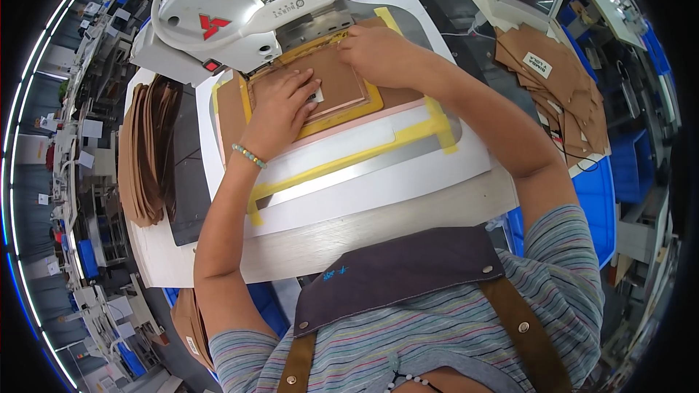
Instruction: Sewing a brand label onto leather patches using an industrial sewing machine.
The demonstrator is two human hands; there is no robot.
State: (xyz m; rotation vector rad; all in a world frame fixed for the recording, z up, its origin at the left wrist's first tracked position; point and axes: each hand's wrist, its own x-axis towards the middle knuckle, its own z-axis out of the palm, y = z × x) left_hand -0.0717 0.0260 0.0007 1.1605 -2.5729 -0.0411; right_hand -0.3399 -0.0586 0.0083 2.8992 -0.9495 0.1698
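Dark apron (400, 268) nearest; beyond, toward the far edge of the desk (378, 222), a brown panel (336, 76) lies inside a yellow frame (342, 121). The left hand (280, 108) rests spread on it, likely keeping it flat; the right hand (377, 54) curls its fingers near the frame's far side, whether pinching I cannot tell.
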